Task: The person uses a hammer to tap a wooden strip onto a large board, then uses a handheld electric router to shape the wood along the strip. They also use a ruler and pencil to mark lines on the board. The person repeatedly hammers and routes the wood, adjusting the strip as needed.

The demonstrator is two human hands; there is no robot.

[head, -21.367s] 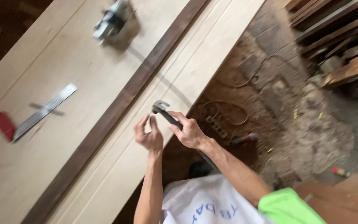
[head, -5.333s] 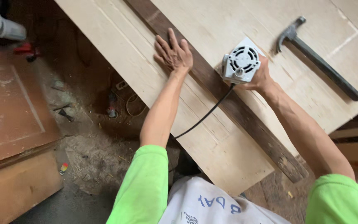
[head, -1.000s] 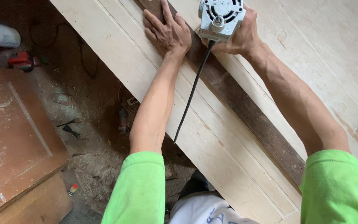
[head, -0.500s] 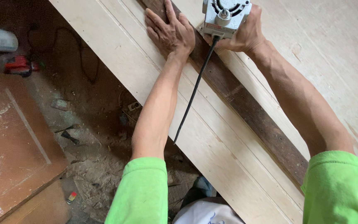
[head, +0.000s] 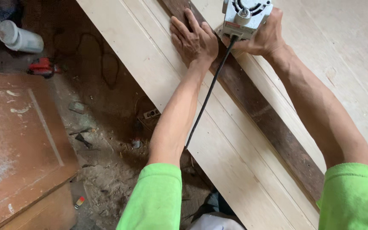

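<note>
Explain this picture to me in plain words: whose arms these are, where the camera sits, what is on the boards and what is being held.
There is no machine here, only a person at work. The camera is worn on the person's head and looks down, so the two arms in green sleeves are their own. The left hand lies flat, fingers spread, on a dark wooden strip that runs slantwise across pale wooden panels. The right hand has its grip on a grey electric power tool standing by the strip; its black cord trails back toward the person. Below, on the dusty floor, stand a reddish-brown board, a white tube and a small red tool.
</note>
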